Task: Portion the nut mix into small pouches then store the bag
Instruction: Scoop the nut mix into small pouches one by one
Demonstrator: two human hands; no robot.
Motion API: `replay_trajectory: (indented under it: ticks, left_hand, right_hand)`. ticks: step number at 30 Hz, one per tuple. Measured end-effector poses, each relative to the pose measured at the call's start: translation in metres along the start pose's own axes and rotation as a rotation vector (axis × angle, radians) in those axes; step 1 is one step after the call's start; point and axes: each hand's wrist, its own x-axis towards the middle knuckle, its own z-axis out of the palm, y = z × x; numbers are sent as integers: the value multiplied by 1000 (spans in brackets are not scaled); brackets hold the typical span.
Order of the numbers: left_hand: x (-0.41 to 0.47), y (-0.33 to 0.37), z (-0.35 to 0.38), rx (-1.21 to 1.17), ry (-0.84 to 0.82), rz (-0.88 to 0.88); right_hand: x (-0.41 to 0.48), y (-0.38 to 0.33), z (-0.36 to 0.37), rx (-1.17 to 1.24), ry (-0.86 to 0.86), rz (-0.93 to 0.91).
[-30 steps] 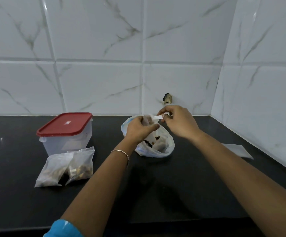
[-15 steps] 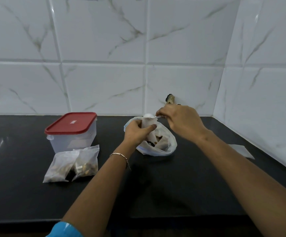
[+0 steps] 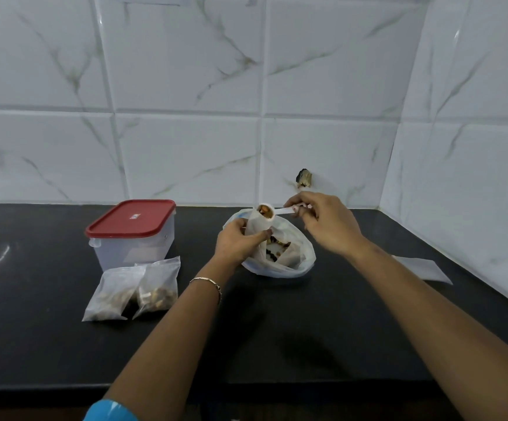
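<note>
Left hand (image 3: pixel 240 242) grips a small pouch (image 3: pixel 258 226) over the open bag (image 3: pixel 302 260) on the counter (image 3: pixel 307 317); right hand (image 3: pixel 327 227) pinches a loaded spoon (image 3: pixel 277 211) at the pouch's mouth. The pouch is probably light, limp film, best held just below the rim.

Black countertop (image 3: pixel 307 344), white grey-veined wall tiles (image 3: pixel 186 71), corner (image 3: pixel 393 147) at right, dark spot (image 3: pixel 304 178), perhaps a hole, in wall
</note>
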Motion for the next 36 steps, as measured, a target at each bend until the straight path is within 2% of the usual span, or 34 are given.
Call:
replay_trajectory:
  ticks: [3,7,12,16,18,22,24,25,27,29,33,36]
  left_hand:
    - [1,-2,0,-11,-3,7]
    - [1,-4,1,-65,1,-8]
    - [1,-8,-1,-96,8,-21]
    - [0,-11,-1,-115,14,-28]
    - [0,-11,-1,-131,13,-22]
    - [1,-12,0,-143,2,-18]
    - [1,-13,0,-140,0,-17]
    - [1,-14,-1,-139,0,-17]
    - [1,-15,-1,-137,2,-17]
    - [1,-15,-2,-135,2,-17]
    - [1,-13,-3,-129,-7,-5]
    - [-1,-12,-3,-135,-11,-6]
  right_hand:
    - [-6,-3,4,-105,14,-158]
    - [-14,2,15,-470,54,-488]
    - [-15,9,19,-520,127,-512]
    - [-15,3,17,-430,150,-417]
    - [-17,-5,14,-312,146,-269]
    - [-12,-2,20,160,49,116]
    - [-9,2,23,356,73,178]
    - [-9,2,23,378,78,182]
    - [-11,-1,23,297,62,143]
    - [-17,-4,22,128,84,29]
    - [-25,-1,27,-310,184,-366]
    - [-24,0,27,-395,212,-385]
